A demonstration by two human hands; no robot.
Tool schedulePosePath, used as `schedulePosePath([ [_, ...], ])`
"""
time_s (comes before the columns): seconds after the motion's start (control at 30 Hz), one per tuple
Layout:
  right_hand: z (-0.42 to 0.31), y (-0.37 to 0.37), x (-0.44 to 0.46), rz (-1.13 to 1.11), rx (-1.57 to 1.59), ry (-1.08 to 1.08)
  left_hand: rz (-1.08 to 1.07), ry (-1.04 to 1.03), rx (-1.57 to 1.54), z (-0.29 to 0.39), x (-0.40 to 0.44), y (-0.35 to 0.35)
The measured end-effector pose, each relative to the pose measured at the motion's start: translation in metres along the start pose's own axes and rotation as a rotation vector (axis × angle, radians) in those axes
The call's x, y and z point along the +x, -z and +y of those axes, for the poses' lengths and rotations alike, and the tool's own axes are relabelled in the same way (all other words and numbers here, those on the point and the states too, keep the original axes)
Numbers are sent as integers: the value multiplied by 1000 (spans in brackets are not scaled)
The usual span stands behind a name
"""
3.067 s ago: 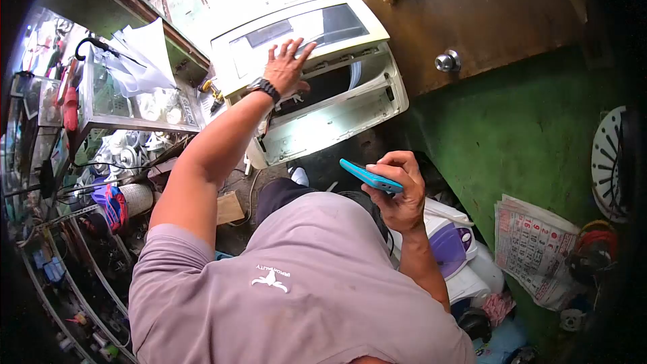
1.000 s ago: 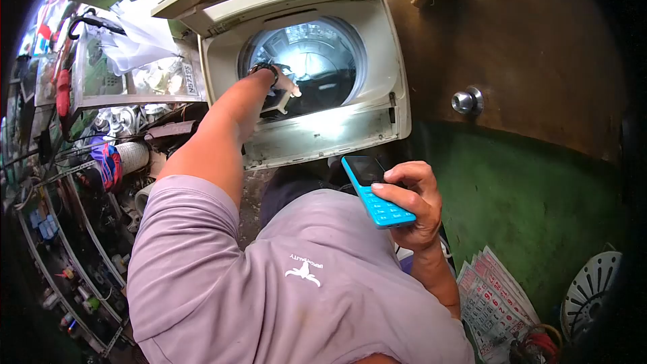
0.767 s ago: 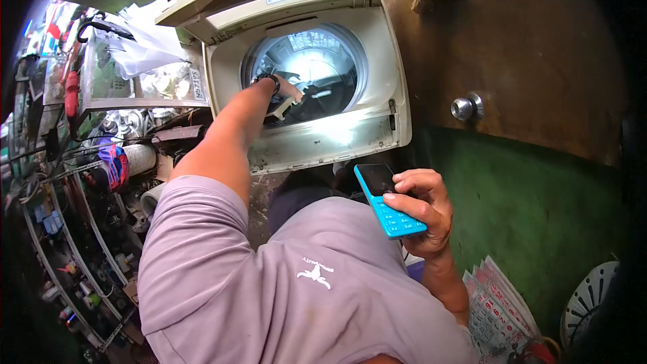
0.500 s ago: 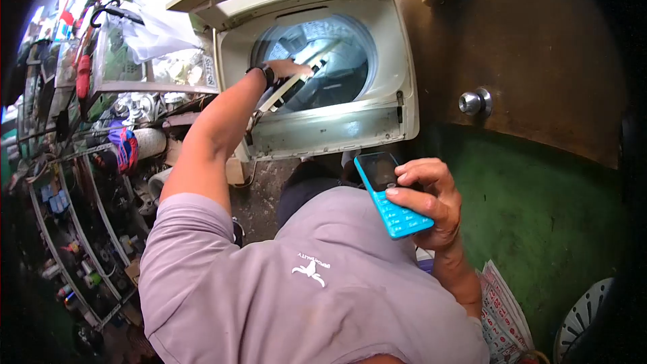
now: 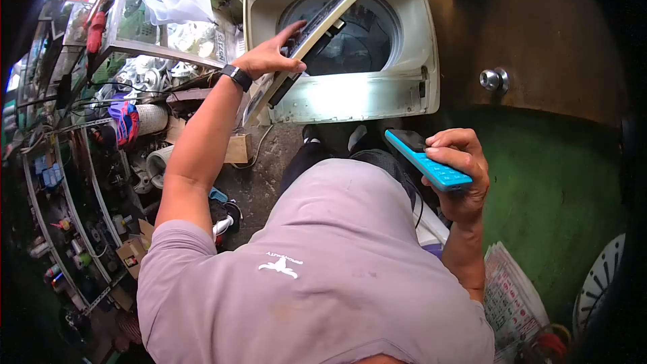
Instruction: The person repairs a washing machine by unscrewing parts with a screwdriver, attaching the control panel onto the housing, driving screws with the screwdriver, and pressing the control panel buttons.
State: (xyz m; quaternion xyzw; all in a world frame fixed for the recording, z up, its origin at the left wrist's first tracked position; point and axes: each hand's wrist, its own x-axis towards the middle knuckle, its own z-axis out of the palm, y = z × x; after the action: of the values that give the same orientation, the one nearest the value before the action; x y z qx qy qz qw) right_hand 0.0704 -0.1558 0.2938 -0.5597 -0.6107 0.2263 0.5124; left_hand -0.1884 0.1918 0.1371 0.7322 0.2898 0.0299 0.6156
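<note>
My left hand [image 5: 273, 57] grips a long cream panel [image 5: 336, 13] with dark parts on its underside, thumb on one edge and fingers over the other. The panel is tilted up on edge and crosses the left part of the washing machine's [image 5: 414, 34] opening. Below it the dark round tub [image 5: 357, 47] shows, partly hidden by the panel. In my right hand [image 5: 462, 165] is a blue keypad phone [image 5: 431, 160], held between thumb and fingers to the right of my body.
Shelves of small parts [image 5: 67, 229] line the left. A glass case [image 5: 162, 54] stands beside the machine. At the right are a door knob [image 5: 494, 80], a green wall [image 5: 546, 182] and printed paper sheets [image 5: 515, 296]. A wooden block [image 5: 238, 149] lies on the floor.
The machine's lid was closed at first and then raised. My left hand has lifted the panel up out of the opening area and moved it left. The phone has stayed in my right hand, now tilted flatter.
</note>
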Motion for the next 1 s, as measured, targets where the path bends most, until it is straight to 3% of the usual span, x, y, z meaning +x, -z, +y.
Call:
schedulePosePath([
  [0.13,-21,-42,-20,14,-31,-42,-14,-4,-60,10,-41,8],
  [0.23,-34,-68,-33,11,-50,-77,35,-116,-74,-7,-66,20],
  [0.37,-48,-97,-39,43,-49,-98,161,-141,-331,-30,-100,25],
  [0.43,-56,-110,-34,35,-75,-88,256,-47,-611,-45,-116,28],
  [0.5,-61,-118,-28,6,-98,-46,361,66,-601,-48,-136,25],
  [0.53,-63,-123,-25,1,-79,-56,386,-29,-599,-87,-132,26],
  [0.57,-63,-127,-22,-8,-88,-44,374,5,-704,-83,-138,22],
  [0.67,-63,-133,-12,-37,-61,-27,493,-145,-873,-100,-132,4],
  [0.83,-47,-116,7,-186,-42,-42,856,5,-682,-105,-118,-19],
  [0.87,-41,-112,14,-212,-65,40,913,15,-640,-110,-113,-20],
  [0.9,-37,-105,20,-254,-74,75,893,92,-686,-93,-119,-21],
  [1.0,-26,-94,28,-286,-20,103,954,242,-764,-144,-99,-22],
])
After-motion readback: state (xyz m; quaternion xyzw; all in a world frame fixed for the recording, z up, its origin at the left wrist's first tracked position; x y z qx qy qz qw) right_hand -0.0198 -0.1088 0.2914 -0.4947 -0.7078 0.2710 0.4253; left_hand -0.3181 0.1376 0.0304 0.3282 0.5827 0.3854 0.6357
